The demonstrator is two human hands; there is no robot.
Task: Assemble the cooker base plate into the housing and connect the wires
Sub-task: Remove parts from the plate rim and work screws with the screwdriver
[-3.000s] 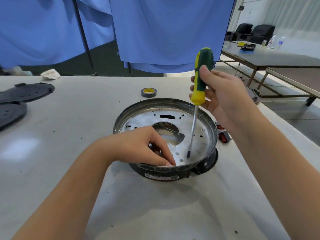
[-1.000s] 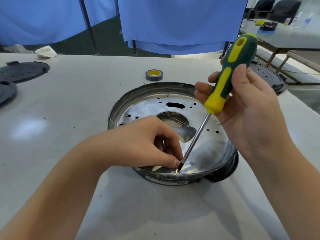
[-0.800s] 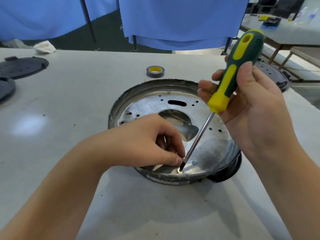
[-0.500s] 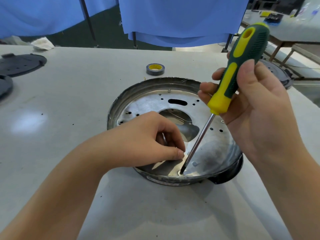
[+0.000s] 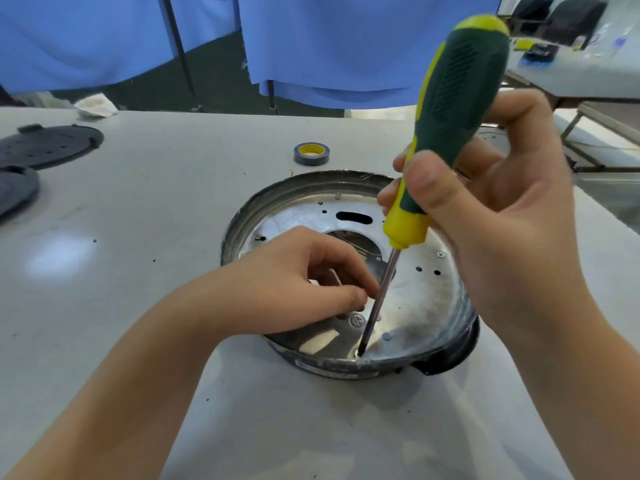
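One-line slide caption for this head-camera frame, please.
Right hand drives a screwdriver into the base plate at its near rim; left hand rests curled beside the shaft.

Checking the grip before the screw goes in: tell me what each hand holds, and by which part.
Right hand holds the screwdriver by its handle. Left hand: fingers curled over the plate; cannot tell.

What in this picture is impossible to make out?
Head view:
- Screw under the screwdriver tip: too small.
- Left hand fingertips: curled under, hidden.
- Wires: only a glimpse through the base plate opening.
- Housing label: too small, blurred.
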